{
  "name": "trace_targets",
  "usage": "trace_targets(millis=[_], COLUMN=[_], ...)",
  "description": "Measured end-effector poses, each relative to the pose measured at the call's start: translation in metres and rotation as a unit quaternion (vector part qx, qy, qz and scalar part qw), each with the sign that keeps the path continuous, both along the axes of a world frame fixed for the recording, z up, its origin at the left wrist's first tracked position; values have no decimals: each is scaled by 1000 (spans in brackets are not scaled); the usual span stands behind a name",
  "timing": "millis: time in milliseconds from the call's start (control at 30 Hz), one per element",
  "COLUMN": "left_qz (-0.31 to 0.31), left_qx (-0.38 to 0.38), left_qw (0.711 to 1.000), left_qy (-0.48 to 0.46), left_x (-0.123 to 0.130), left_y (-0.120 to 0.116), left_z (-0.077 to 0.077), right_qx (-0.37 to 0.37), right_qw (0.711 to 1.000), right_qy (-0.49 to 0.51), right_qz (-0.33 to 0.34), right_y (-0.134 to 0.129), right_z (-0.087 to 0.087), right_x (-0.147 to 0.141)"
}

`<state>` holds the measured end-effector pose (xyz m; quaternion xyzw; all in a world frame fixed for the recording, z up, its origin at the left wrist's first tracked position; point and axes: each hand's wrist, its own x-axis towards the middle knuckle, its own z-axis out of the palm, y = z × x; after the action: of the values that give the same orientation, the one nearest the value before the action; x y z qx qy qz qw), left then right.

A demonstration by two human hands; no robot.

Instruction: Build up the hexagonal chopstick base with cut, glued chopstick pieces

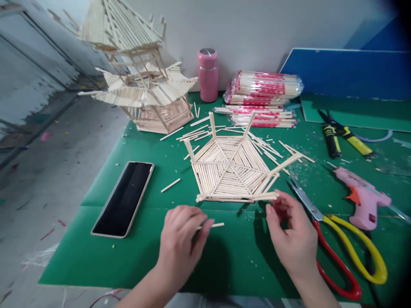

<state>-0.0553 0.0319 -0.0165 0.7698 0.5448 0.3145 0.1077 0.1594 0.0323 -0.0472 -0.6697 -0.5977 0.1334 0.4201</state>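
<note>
My left hand (184, 239) is closed in a pinch on a short wooden stick (218, 225), held just in front of a six-sided stick frame (229, 164). The frame lies flat, its floor filled with sticks in rings between spokes, and posts rise from its corners. At the near right corner, a post (265, 196) leans out toward my right hand (290, 231). The right thumb and fingers are curled at that post's end; their exact contact is partly hidden. Beside the right hand, scissors (317, 214) with red and yellow handles lie spread.
A stick pagoda (144, 94) stands back left, near a pink bottle (208, 75) and wrapped stick bundles (263, 90). A phone (123, 199) lies left. On the right are pliers (340, 132) and a pink glue gun (361, 196). Loose sticks (195, 133) surround the frame.
</note>
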Motion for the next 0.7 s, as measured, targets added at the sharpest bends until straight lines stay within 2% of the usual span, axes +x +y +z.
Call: trace_targets(millis=[67, 100, 167, 200, 367, 700], left_qz=[67, 75, 53, 36, -1, -24], left_qx=[14, -11, -78, -86, -79, -63], left_qw=[997, 997, 996, 996, 996, 996], left_qy=[17, 22, -4, -11, -36, -53], left_x=[-10, -13, -15, -14, -8, -9], left_y=[5, 9, 19, 23, 38, 44], left_z=[-6, -8, -11, -12, -13, -13], right_qx=[7, 11, 17, 19, 24, 33], right_qw=[1000, 1000, 1000, 1000, 999, 999], right_qy=[7, 8, 2, -2, -20, -27], right_qz=[0, 0, 4, 7, 18, 22], right_y=[2, 3, 5, 6, 6, 6], right_z=[-1, -1, -1, -1, 0, -1], right_x=[1, 1, 1, 1, -4, -4])
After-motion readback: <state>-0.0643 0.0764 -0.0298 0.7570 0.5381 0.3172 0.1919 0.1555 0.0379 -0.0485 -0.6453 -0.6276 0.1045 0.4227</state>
